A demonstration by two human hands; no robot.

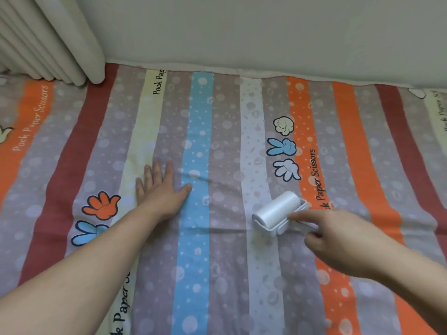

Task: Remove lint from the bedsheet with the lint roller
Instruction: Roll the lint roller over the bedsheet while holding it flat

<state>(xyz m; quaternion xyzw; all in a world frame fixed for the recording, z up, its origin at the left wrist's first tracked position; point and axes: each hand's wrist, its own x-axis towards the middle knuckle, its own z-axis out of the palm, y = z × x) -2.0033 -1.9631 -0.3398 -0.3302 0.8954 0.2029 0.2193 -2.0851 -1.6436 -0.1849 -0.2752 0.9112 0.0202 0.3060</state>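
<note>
Forearms, both bare, enter from the near edge: left forearm (72,262) to the left of the blue stripe (193,262), right forearm (423,274) well to its right.

Left hand (160,189): laid palm-down on the bedsheet (225,141), fingers straight and slightly spread, holding nothing. Its thumb tip touches the left edge of the blue stripe; the fingers point away from the camera.

Right hand (338,240): fingers curled round the handle of the lint roller (278,210), with the index finger stretched forward along the white frame. Most of the handle is hidden inside the grip.

Lint roller: white drum resting on the bedsheet, on the pale stripe to the right of the blue stripe, its axis set at an angle to the stripes.

Bedsheet: spread flat with lengthwise stripes. A shallow crease crosses the blue stripe near the left thumb. Three printed hands (284,148) lie right of the blue stripe, beyond the roller; an orange printed hand (101,205) lies left of it, just beside the left wrist.

Far end of the blue stripe: meets a plain wall (242,32). A pale ribbed object (48,44) stands to its far left; whether curtain or radiator cannot be told.
</note>
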